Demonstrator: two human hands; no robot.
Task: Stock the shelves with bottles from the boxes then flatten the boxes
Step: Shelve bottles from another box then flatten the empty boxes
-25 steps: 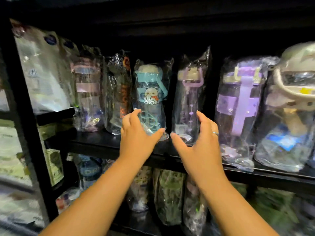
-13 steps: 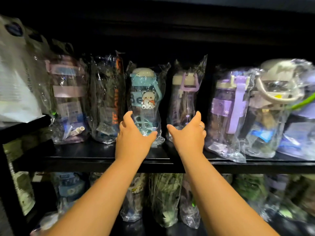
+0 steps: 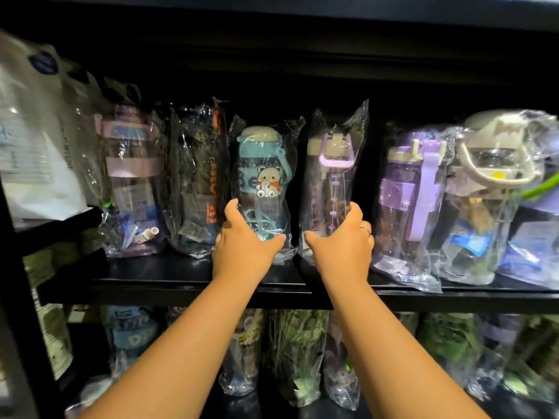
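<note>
Left hand (image 3: 242,252) is gripping the base of the wrapped teal bear bottle (image 3: 263,182), which is standing upright on the black shelf (image 3: 169,279). Right hand (image 3: 343,252) is gripping the lilac-handled bottle (image 3: 332,176) low down, just beside it, also upright, with other wrapped bottles (image 3: 405,192) flanking both.

Black shelf (image 3: 181,285) runs across mid-frame, a dark board (image 3: 302,13) caps the top, a black post (image 3: 13,252) stands far left; dim light throughout.
</note>
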